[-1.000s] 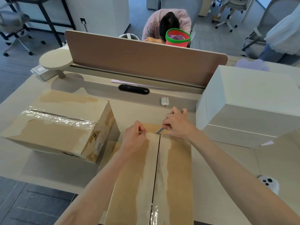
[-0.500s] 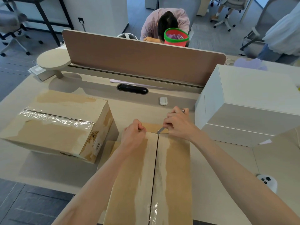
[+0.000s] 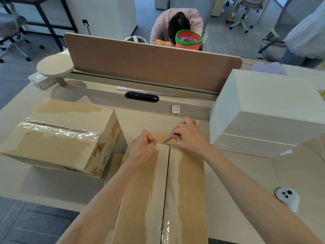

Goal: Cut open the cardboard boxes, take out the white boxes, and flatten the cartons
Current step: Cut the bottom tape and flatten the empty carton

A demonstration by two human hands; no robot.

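A long cardboard box (image 3: 186, 187) lies in front of me, its top seam running away from me under clear tape. My right hand (image 3: 189, 136) grips a small metal utility knife (image 3: 168, 139), whose blade touches the far end of the seam. My left hand (image 3: 143, 147) is a fist pressed on the box's far left flap edge; whether it pinches anything cannot be seen. A second taped cardboard box (image 3: 58, 138) stands to the left. Two stacked white boxes (image 3: 269, 110) sit at the right.
A brown desk divider (image 3: 149, 67) closes off the back, with a person bent over behind it beside a red and green bucket (image 3: 189, 42). A white earbud case (image 3: 175, 109) lies beyond the box. A white controller (image 3: 287, 198) rests near my right forearm.
Both hands stay at the far end of the seam. The knife blade has barely shifted. The view has drifted slightly.
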